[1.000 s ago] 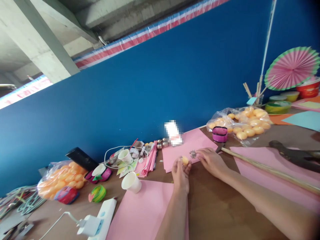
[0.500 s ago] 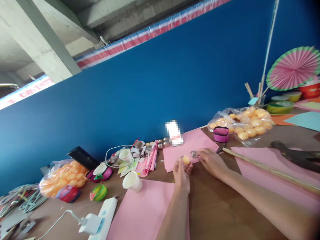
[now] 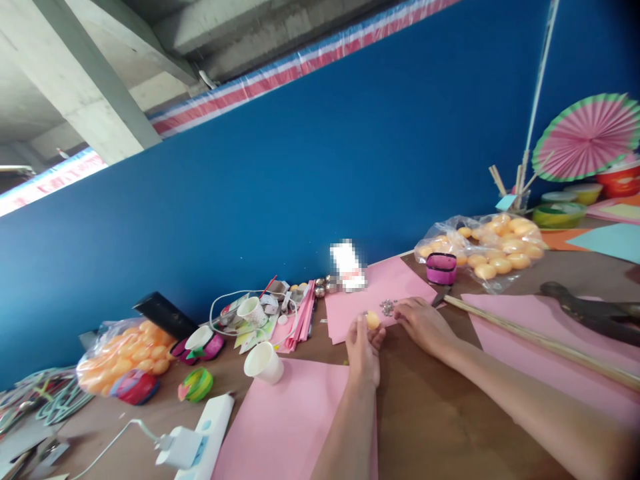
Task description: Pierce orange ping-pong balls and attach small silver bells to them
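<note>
Left hand (image 3: 364, 350) pinching; right hand (image 3: 424, 321) resting flat.

Bare desk (image 3: 430, 413) lies open between the forearms; a white paper cup (image 3: 264, 363) stands to the left; a long wooden stick (image 3: 540, 343) bars the right side.

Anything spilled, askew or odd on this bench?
One white paper cup lies tipped on its side near the pink paper sheet, nothing visibly spilled. Left hand holds a small orange ball; right hand rests by small silver pieces.
</note>
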A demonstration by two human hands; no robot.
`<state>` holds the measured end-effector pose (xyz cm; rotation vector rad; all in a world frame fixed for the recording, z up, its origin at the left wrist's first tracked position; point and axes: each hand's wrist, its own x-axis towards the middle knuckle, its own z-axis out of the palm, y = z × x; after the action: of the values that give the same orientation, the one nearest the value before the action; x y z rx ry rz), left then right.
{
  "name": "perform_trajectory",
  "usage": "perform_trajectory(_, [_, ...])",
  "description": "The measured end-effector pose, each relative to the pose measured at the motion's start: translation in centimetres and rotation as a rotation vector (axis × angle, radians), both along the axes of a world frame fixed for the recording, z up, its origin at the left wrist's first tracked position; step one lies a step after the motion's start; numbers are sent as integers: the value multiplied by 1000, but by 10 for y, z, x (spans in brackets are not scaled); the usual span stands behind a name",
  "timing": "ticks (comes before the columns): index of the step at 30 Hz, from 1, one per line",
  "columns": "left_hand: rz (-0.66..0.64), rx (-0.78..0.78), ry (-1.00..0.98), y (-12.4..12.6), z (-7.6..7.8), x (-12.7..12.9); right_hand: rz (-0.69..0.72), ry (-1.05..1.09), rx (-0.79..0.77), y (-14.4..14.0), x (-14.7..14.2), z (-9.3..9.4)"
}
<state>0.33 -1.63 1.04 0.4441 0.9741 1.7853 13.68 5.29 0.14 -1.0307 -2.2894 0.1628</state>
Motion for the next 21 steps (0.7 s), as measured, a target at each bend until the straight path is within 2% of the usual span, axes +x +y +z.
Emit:
perform_trajectory(11, [-35,-2,9,0,0,0,-14,117,-11,-4,-1,3])
perform_trajectory(21, [-81,19,30,0,-1,0,85,381,-213,-16,-6,12])
